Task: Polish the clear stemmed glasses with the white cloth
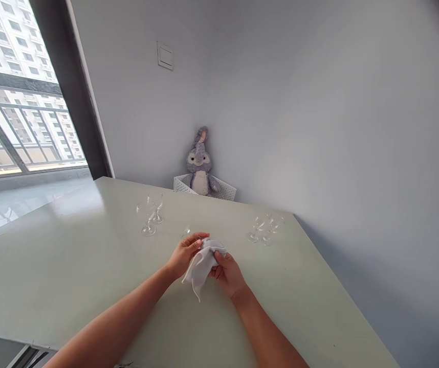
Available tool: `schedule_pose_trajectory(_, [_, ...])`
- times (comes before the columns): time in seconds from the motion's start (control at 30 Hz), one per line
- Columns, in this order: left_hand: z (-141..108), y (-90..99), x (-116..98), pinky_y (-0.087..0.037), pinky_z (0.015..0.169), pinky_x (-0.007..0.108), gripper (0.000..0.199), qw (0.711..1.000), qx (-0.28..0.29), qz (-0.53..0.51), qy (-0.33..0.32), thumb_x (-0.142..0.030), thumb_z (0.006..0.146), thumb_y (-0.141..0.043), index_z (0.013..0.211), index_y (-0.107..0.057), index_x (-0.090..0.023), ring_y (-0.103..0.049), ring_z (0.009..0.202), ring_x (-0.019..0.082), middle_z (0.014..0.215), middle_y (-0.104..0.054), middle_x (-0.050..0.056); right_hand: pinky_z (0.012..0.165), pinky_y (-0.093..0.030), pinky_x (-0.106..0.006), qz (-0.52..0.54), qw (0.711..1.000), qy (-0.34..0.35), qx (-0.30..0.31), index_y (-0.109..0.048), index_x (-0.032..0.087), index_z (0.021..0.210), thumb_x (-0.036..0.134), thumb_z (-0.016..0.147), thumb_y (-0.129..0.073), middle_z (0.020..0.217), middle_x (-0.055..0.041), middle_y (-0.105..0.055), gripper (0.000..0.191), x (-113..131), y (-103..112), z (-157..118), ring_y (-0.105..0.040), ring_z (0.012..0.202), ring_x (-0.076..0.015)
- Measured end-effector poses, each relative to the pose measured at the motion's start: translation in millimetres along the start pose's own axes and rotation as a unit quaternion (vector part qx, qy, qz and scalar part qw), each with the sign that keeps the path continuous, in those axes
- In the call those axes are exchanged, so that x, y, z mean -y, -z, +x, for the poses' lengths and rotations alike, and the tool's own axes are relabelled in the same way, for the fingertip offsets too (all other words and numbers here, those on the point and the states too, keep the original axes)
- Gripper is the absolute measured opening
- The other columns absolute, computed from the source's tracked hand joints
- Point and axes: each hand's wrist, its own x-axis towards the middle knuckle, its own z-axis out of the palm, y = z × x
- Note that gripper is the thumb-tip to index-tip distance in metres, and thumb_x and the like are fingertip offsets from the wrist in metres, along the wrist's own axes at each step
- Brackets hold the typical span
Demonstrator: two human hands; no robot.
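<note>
Over the middle of the table, my left hand [184, 254] is closed around a stemmed glass [186, 232], whose clear foot pokes out past the fingers on the left. The rest of this glass is mostly hidden by my fingers and a white cloth [201, 266]. My right hand [227, 272] pinches the cloth, thumb on top, at the glass's other end. Loose corners of the cloth hang down between my hands.
Upright stemmed glasses [148, 225] stand to the left on the pale table [89, 266], with more glasses [267, 232] to the right. Behind the table's back edge, a plush rabbit [199, 166] sits in a white perforated basket [225, 191]. Walls rise behind and right; a window [16, 87] is at left.
</note>
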Motion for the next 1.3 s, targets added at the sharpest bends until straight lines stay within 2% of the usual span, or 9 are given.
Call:
schedule_pose_trajectory(0.1, [5,6.8,4,-0.043,0.059,0.026,0.038,0.995,-0.054,0.080,0.014,-0.042,0.068,-0.066,0.092,-0.064,-0.012,-0.055,0.063,0.015,0.073,-0.062,0.005,0.049,-0.049,-0.025,-0.043,0.999,0.012,-0.007,-0.064,0.014,0.086,0.035,0.068,-0.070,0.067,-0.0012,-0.063,0.028,-1,-3,-1,-0.057,0.052,-0.0121])
schedule_pose_trajectory(0.2, [8,8.3,7,-0.044,0.067,0.029,0.041,0.991,-0.093,0.096,0.001,-0.044,0.066,-0.066,0.093,-0.065,-0.013,-0.058,0.074,0.018,0.087,-0.065,0.009,0.045,-0.047,-0.022,0.000,0.999,-0.017,-0.039,-0.063,0.014,0.084,0.034,0.067,-0.071,0.060,0.0008,-0.061,0.027,-2,-3,0,-0.056,0.048,-0.0109])
schedule_pose_trajectory(0.27, [6,5.6,7,-0.044,0.075,0.030,0.044,0.995,-0.082,0.060,-0.016,-0.041,0.067,-0.066,0.105,-0.061,-0.018,-0.058,0.089,0.020,0.109,-0.060,0.009,0.043,-0.045,-0.020,0.060,0.996,-0.042,-0.059,-0.063,0.015,0.079,0.034,0.067,-0.072,0.054,0.0026,-0.059,0.024,-2,-1,1,-0.054,0.045,-0.0092])
schedule_pose_trajectory(0.33, [4,2.9,5,-0.044,0.075,0.030,0.046,0.998,-0.056,0.037,-0.015,-0.040,0.068,-0.066,0.109,-0.059,-0.021,-0.058,0.090,0.019,0.116,-0.057,0.009,0.043,-0.044,-0.018,0.090,0.993,-0.042,-0.059,-0.062,0.016,0.077,0.033,0.068,-0.071,0.054,0.0030,-0.059,0.022,0,1,2,-0.053,0.045,-0.0080])
schedule_pose_trajectory(0.43, [3,4.0,3,-0.045,0.066,0.029,0.038,0.999,-0.030,0.038,-0.004,-0.040,0.069,-0.065,0.099,-0.062,-0.017,-0.059,0.075,0.017,0.100,-0.063,0.008,0.045,-0.046,-0.021,0.052,0.998,-0.017,-0.026,-0.063,0.015,0.078,0.036,0.070,-0.069,0.056,0.0020,-0.060,0.023,1,-1,0,-0.054,0.045,-0.0091])
schedule_pose_trajectory(0.63, [9,12.5,9,-0.044,0.062,0.029,0.034,0.995,-0.073,0.068,0.008,-0.042,0.065,-0.068,0.083,-0.065,-0.013,-0.058,0.065,0.016,0.074,-0.064,0.005,0.046,-0.047,-0.024,-0.107,0.992,0.052,-0.039,-0.065,0.014,0.083,0.033,0.066,-0.071,0.068,-0.0012,-0.064,0.026,1,-12,-6,-0.057,0.049,-0.0119])
schedule_pose_trajectory(0.83, [-1,0.6,2,-0.045,0.074,0.029,0.045,0.998,-0.040,0.039,-0.014,-0.038,0.066,-0.067,0.108,-0.061,-0.020,-0.059,0.090,0.020,0.114,-0.058,0.009,0.043,-0.044,-0.020,0.054,0.997,-0.028,-0.039,-0.062,0.016,0.075,0.038,0.070,-0.068,0.051,0.0028,-0.058,0.023,-2,-2,1,-0.053,0.043,-0.0088])
schedule_pose_trajectory(1.1, [3,5.4,-4,-0.048,0.069,0.031,0.035,0.987,-0.072,0.133,-0.051,-0.044,0.068,-0.064,0.086,-0.065,-0.014,-0.059,0.085,0.023,0.100,-0.064,0.011,0.051,-0.048,-0.025,-0.089,0.994,0.061,0.022,-0.064,0.013,0.079,0.031,0.072,-0.067,0.067,-0.0014,-0.063,0.019,-6,-10,-5,-0.060,0.053,-0.0136])
schedule_pose_trajectory(1.3, [-6,-4.1,-10,-0.044,0.079,0.032,0.040,0.992,-0.006,0.096,-0.077,-0.042,0.076,-0.057,0.109,-0.059,-0.019,-0.056,0.098,0.023,0.119,-0.056,0.009,0.048,-0.048,-0.024,0.032,0.999,0.016,0.023,-0.062,0.017,0.083,0.036,0.074,-0.065,0.059,0.0015,-0.061,0.021,-6,-4,-2,-0.057,0.047,-0.0110])
